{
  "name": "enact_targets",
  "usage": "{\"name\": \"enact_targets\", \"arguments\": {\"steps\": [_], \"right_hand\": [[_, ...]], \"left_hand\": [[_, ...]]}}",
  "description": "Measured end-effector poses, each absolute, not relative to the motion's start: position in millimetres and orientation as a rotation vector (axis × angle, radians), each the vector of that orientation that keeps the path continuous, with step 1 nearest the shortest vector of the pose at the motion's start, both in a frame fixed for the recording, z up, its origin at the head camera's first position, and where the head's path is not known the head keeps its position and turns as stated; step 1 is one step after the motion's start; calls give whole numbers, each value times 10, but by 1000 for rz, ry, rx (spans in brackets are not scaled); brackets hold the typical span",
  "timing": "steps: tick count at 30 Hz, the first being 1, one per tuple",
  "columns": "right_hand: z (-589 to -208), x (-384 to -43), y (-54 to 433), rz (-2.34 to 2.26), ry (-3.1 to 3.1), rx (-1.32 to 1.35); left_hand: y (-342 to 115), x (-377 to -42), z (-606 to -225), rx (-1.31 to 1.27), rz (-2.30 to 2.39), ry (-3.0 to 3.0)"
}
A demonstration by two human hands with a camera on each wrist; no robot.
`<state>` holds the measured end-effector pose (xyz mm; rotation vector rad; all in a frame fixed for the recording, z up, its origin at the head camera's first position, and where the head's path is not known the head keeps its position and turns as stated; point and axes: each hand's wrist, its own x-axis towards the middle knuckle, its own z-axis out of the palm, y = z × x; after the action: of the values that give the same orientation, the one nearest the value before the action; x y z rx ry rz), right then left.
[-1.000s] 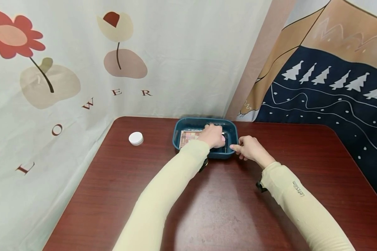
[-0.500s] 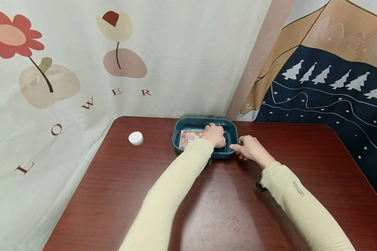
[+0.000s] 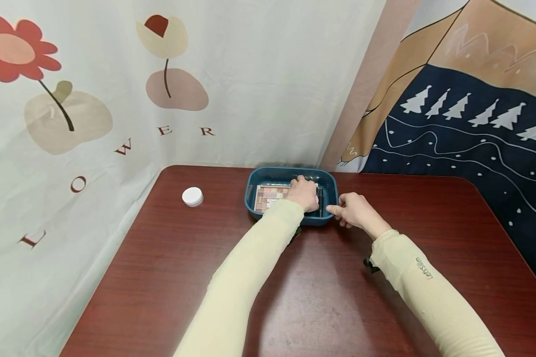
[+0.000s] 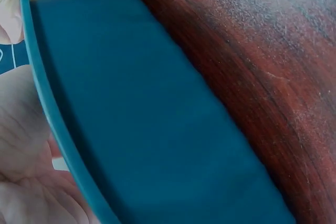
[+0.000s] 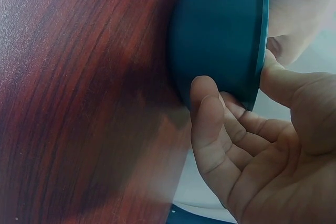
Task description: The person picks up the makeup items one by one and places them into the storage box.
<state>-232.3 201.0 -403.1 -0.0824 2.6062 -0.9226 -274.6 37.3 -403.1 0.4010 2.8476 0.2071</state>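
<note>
A dark blue plastic bin (image 3: pixel 290 171) stands at the far side of the table. My left hand (image 3: pixel 302 192) reaches down into it with bent fingers, most of them hidden. A small pink thing (image 3: pixel 317 198) shows beside this hand; I cannot tell whether it is held. In the left wrist view the bin wall (image 4: pixel 136 103) covers much of the hand (image 4: pixel 21 129). My right hand (image 3: pixel 355 210) pinches the bin's right front corner, thumb over the rim and fingers (image 5: pixel 207 121) against the outside. Inside the bin lie an eyeshadow palette (image 3: pixel 262 197) and a slim black tube (image 3: pixel 320 202).
On the brown wooden table (image 3: pixel 196 258), left of the bin, sits a small round white jar (image 3: pixel 192 196). A white printed curtain (image 3: pixel 259 89) hangs right behind the table's back edge. A dark blue patterned cloth (image 3: pixel 464 134) hangs at the right.
My left hand shifts slightly right, then slightly back left, inside the bin. Less of the pink thing shows than a second ago. My right hand stays at the bin's corner.
</note>
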Motion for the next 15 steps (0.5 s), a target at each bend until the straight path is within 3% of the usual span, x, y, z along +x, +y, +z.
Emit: {"name": "enact_targets", "arguments": {"steps": [15], "right_hand": [[-4042, -2331, 2025, -922, 2595, -73]], "left_hand": [[312, -2818, -4071, 487, 133, 2845]]}}
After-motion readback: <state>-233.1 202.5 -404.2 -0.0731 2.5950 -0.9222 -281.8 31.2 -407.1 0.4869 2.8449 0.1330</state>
